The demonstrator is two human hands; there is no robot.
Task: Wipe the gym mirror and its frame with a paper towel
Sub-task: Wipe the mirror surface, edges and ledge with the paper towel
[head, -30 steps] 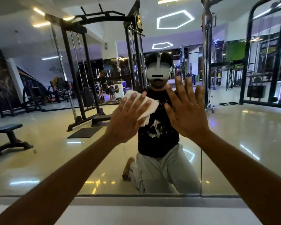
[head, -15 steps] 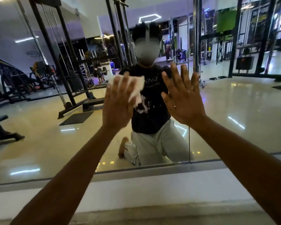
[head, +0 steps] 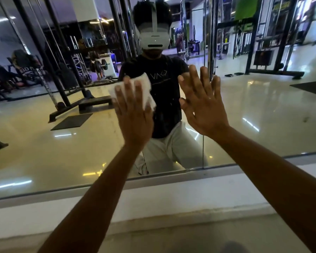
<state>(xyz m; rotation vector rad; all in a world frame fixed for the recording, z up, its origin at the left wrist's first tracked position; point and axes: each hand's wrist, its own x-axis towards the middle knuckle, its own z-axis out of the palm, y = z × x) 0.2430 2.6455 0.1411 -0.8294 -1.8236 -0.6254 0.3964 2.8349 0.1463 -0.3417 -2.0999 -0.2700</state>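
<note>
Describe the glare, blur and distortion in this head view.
Head view: wide-angle bend bows the frame and tilts the reflected machines; bright streaks of light glare off the glossy floor in the mirror; the left hand on the paper towel and the right hand look slightly smeared; the bottom edge is soft.

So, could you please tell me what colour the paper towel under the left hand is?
White. The paper towel shows best in the head view, pressed to the mirror by the left hand.
</note>
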